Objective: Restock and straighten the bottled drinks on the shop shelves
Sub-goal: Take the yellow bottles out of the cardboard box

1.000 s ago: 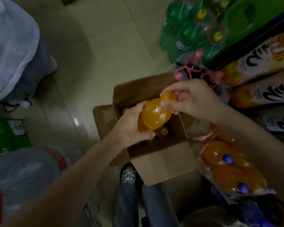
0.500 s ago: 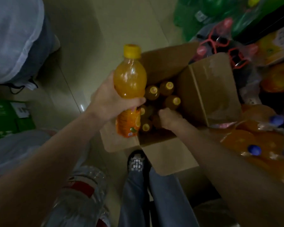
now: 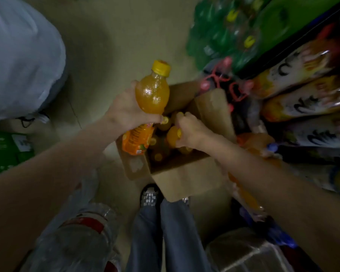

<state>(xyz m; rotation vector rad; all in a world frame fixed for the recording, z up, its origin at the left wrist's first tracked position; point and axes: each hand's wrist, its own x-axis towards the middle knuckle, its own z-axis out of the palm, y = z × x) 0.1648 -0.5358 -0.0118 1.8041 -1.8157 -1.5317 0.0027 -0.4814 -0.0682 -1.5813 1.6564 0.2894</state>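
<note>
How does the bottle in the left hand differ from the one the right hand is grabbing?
The left hand holds its orange bottle raised clear of the cardboard box, cap and label showing. The right hand grips a second bottle down inside the box, mostly hidden among others. Both hold orange drink.

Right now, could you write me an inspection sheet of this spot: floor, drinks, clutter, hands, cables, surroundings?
Surface: pale tiled floor, dim light.
Job's things: open cardboard box on the floor, holding orange drink bottles; one yellow-capped orange bottle lifted above it.
Clutter: shrink-wrapped water bottles bottom left; green carton at the left edge.
Hands: left hand grips the lifted bottle by its middle; right hand is down in the box, curled round another bottle's top.
Cables: nothing seen.
Surroundings: wrapped green bottles top right; orange packs stacked at right; a white bag top left.
</note>
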